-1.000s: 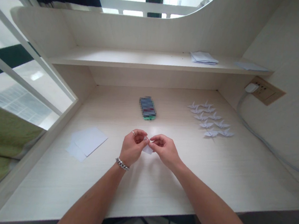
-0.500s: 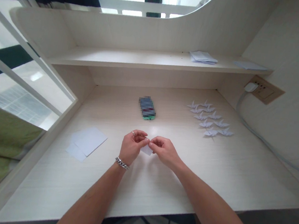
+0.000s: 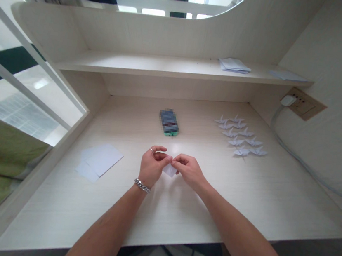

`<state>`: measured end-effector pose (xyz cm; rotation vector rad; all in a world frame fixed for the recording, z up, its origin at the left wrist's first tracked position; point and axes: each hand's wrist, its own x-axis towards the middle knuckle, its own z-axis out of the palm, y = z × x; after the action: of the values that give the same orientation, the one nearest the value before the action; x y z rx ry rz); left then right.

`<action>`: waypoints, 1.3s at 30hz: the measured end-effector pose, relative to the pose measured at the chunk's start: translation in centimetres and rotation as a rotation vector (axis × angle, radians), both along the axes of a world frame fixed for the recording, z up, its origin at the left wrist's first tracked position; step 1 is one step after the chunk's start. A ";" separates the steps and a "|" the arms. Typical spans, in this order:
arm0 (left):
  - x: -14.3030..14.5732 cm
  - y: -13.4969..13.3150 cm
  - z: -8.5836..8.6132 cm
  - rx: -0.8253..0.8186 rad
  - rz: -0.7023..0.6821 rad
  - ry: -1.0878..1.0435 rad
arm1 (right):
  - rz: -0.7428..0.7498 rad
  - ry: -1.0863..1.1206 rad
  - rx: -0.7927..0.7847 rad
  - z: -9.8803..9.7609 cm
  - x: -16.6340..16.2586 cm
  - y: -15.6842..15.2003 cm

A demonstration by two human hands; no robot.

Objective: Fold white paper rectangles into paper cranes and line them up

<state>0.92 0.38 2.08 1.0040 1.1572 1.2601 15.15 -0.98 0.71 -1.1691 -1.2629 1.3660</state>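
A small folded piece of white paper [image 3: 170, 170] is held between my two hands above the middle of the desk. My left hand [image 3: 154, 164] pinches its upper left part with thumb and fingers; a ring and a chain bracelet show on this hand and wrist. My right hand [image 3: 188, 169] pinches the same paper from the right, the fingertips of both hands nearly meeting. Part of the paper is hidden behind the fingers. Off to the right on the desk stand several white paper cranes [image 3: 236, 141] in rows. Flat sheets of white paper [image 3: 104, 159] lie to the left.
A phone-like object with a green edge [image 3: 169, 123], its face blurred, lies beyond my hands. Folded papers [image 3: 234, 65] rest on the shelf [image 3: 153, 67]. A white cable [image 3: 304, 161] runs from the wall socket [image 3: 306, 104] down the right side. A rail borders the left.
The paper stays pinched between both hands. My left hand's fingers have shifted slightly up and right, and the view has tilted a little.
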 end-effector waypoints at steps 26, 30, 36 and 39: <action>0.8 -0.1 -0.4 -0.005 0.019 0.006 | -0.046 -0.242 0.089 0.1 0.5 0.0; 0.4 0.4 -0.5 -0.025 0.120 -0.039 | -0.015 -0.252 0.070 0.1 0.5 0.0; -0.5 1.3 -0.5 -0.006 0.201 -0.083 | -0.011 -0.205 0.045 0.0 0.8 0.0; -0.7 1.6 -0.6 0.035 0.301 -0.112 | -0.046 -0.146 0.032 0.2 0.9 0.1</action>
<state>0.20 1.93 1.52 0.7924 1.2331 1.5592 16.03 -0.90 0.91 -1.2865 -1.3476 1.2409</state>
